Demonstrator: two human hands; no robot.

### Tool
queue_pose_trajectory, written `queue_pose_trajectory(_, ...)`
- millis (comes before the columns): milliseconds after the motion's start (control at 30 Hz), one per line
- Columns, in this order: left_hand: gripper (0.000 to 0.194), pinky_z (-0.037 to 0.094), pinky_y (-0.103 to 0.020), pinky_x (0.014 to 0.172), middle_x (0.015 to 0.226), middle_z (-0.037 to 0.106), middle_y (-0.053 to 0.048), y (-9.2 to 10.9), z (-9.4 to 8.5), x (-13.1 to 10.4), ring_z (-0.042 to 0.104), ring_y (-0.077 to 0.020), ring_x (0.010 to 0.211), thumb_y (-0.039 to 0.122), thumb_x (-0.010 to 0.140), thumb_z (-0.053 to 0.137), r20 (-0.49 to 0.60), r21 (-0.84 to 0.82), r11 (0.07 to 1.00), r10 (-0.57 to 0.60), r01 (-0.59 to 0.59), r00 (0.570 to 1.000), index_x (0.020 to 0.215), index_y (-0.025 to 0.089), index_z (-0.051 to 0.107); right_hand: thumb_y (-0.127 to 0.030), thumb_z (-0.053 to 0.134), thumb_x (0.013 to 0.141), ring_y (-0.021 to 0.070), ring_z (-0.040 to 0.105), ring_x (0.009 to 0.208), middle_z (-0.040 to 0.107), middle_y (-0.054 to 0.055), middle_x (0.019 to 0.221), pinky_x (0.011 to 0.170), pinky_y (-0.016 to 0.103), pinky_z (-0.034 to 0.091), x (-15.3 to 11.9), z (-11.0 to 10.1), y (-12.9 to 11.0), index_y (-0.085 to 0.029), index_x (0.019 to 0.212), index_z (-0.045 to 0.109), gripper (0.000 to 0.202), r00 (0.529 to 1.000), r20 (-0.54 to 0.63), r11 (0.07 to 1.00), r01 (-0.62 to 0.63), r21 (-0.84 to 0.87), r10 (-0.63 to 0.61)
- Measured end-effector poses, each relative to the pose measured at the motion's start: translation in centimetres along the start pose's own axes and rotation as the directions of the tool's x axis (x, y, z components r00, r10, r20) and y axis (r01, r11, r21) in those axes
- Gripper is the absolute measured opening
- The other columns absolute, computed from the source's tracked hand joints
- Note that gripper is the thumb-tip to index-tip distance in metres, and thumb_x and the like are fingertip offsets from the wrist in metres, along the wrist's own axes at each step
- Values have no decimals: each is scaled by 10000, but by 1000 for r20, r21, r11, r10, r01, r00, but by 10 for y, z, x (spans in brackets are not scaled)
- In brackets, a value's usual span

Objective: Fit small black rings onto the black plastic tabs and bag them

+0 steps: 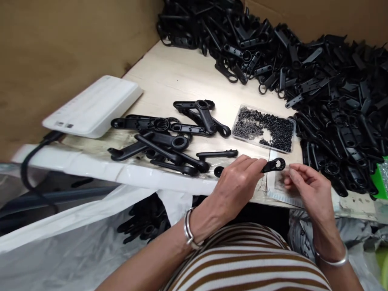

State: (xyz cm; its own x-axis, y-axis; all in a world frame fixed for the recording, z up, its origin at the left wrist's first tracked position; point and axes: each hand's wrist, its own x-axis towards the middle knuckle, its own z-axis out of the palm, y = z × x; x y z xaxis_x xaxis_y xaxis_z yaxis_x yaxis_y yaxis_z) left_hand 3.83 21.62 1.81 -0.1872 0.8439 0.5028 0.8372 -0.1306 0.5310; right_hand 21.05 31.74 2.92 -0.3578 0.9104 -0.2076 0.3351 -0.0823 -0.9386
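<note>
My left hand (239,182) is closed round a black plastic arm (273,165), whose ringed end sticks out to the right. Just right of that ring is my right hand (311,188), its thumb and index finger pressed together; whatever may be between them is too small to make out. Beyond the hands lies a clear plastic box (263,128) with small metal springs on its left side and small black parts on its right. A loose group of black arms (163,141) lies to the left of my left hand.
A large heap of black parts (303,68) covers the back and right of the table (151,76). At the left lies a white device (93,105) with a black cable. A green item (380,180) is at the right edge. White wrap covers the front edge.
</note>
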Motion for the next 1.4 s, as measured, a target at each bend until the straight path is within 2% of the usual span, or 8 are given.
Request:
queue_pose_trajectory(233, 149, 518, -274, 695, 865, 695, -47, 13, 0, 2, 599, -155, 759, 38, 899, 517, -128, -13, 997, 76, -79, 989, 997, 144, 552, -306, 850, 651, 165, 675, 887, 699, 30, 979, 776, 296, 602, -3, 27, -6, -207, 1104, 617, 519, 993, 86, 900, -113, 421, 84)
queue_pose_trajectory(533, 71, 515, -256, 722, 820, 700, -37, 17, 1, 2, 623, -144, 749, 96, 917, 541, -139, -60, 998, 17, -26, 990, 938, 142, 591, -234, 812, 611, 110, 622, 674, 669, 11, 837, 593, 220, 586, 3, 40, -11, -162, 974, 643, 406, 997, 7, 889, -67, 453, 71)
queue_pose_trajectory(800, 44, 511, -251, 673, 809, 685, -44, 16, 1, 1, 619, -150, 729, 135, 922, 549, -111, -103, 995, 4, -15, 994, 935, 141, 590, -330, 768, 649, 140, 624, 699, 644, 25, 890, 613, 263, 577, 2, 35, -13, -186, 1057, 622, 456, 997, 64, 951, -56, 304, 39)
queue_pose_trajectory(967, 233, 500, -263, 753, 925, 688, -67, 3, -14, -5, 622, -161, 834, 158, 932, 546, 0, -153, 986, 71, -70, 997, 1161, 117, 539, -282, 608, 787, 120, 590, 628, 666, 54, 1029, 603, 278, 546, 12, -5, -12, -186, 1288, 574, 511, 991, 100, 994, 91, -67, -84)
queue_pose_trajectory(1033, 241, 473, -310, 830, 1022, 686, -86, -6, -24, -9, 614, -188, 922, 154, 935, 534, 46, -89, 992, 96, -92, 994, 1174, 127, 534, -243, 530, 827, 160, 633, 802, 639, 82, 1180, 742, 323, 556, 19, -25, -16, -195, 1320, 564, 497, 967, 82, 918, 256, -304, -242)
queue_pose_trajectory(1167, 175, 377, -371, 802, 1052, 690, -77, -20, -38, -15, 590, -227, 937, 110, 915, 507, 192, 81, 992, 80, -97, 978, 1061, 169, 583, -167, 413, 869, 225, 533, 1216, 552, 115, 1332, 1059, 410, 422, 33, -42, -27, -170, 1273, 603, 447, 817, 179, 564, 519, -642, -548)
queue_pose_trajectory(1267, 151, 299, -380, 767, 994, 697, -48, -22, -40, -15, 569, -221, 882, 104, 887, 534, 323, 129, 990, 16, -60, 946, 991, 186, 607, -113, 367, 874, 236, 514, 1253, 504, 126, 1371, 1062, 414, 425, 41, -33, -31, -177, 1301, 575, 480, 772, 305, 377, 562, -736, -557)
queue_pose_trajectory(1400, 109, 240, -370, 747, 836, 673, -3, -23, -36, -13, 527, -197, 804, 112, 886, 557, 392, 115, 993, -19, -29, 920, 875, 199, 622, -90, 368, 867, 263, 534, 1233, 484, 140, 1383, 1026, 433, 458, 48, -23, -31, -176, 1316, 555, 494, 766, 315, 278, 533, -799, -560)
